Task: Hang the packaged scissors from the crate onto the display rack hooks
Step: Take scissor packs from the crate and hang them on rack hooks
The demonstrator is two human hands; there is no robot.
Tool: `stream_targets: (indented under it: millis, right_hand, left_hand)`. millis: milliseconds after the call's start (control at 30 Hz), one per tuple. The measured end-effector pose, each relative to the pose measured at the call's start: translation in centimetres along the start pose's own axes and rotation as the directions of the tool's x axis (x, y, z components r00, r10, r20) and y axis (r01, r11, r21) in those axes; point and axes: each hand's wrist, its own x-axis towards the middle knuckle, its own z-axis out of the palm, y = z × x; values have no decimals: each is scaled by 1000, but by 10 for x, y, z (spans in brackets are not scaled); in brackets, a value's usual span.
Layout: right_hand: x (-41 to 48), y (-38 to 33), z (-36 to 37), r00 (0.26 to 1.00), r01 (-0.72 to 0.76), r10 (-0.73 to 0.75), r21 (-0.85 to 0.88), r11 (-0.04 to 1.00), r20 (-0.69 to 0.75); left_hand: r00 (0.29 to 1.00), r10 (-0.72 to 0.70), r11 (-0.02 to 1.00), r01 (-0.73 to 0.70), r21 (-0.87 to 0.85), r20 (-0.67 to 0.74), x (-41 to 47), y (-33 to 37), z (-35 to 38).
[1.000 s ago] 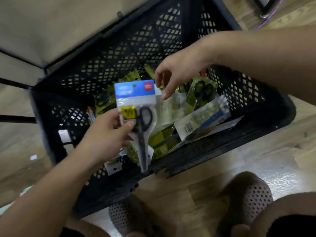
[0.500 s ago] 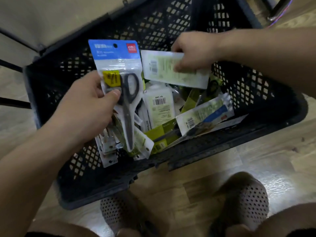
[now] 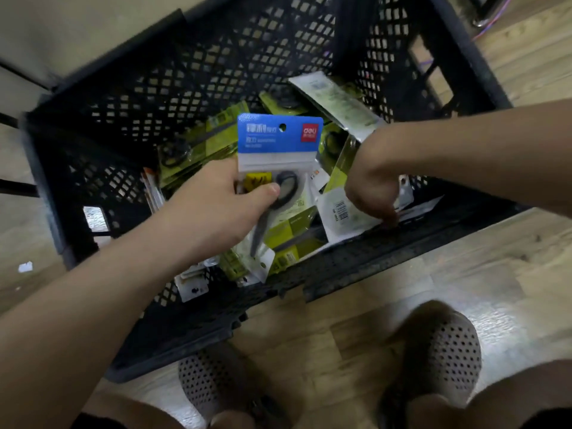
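right grip (image 3: 370,190) dropped onto flat white pack (image 3: 348,219), hold unclear | left grip (image 3: 213,209) pinches blue-topped scissors pack (image 3: 278,140)

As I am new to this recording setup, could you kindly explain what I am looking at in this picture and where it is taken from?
There is no machine here: a person works bare-handed, and the one camera sits on their head, looking down, so both arms are their own. The left hand grips a blue-topped scissors pack above a black mesh crate on the wooden floor. The right hand reaches down among the green and white packs in the crate; whether it grips one is hidden. Their shoes show below.
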Motion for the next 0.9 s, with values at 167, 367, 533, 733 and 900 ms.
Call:
stream_targets:
  millis: [167,367,533,733,900]
  right_hand:
    - [-26,33,-4,919,111,44,363,925,-392]
    - [-41,61,-17,781,450,166,725,521,-603]
    - [-38,54,-22,747,623,102,746,235,-656]
    - [-14,25,-22,779,587,62,761,274,-624]
    - [7,-9,-21,812,522,-16,713,468,-584]
  left_hand:
    - [1000,-25,992,23,-125,-18,3,-3,-1]
    - [998,-60,977,59,-206,3,7,-6,-1]
    - [997,-59,970,48,-239,-39,10,-7,-2]
    - [990,-102,971,78,-225,-93,14,-9,-7]
    - [984,-129,980,108,-169,-120,16,-14,-12]
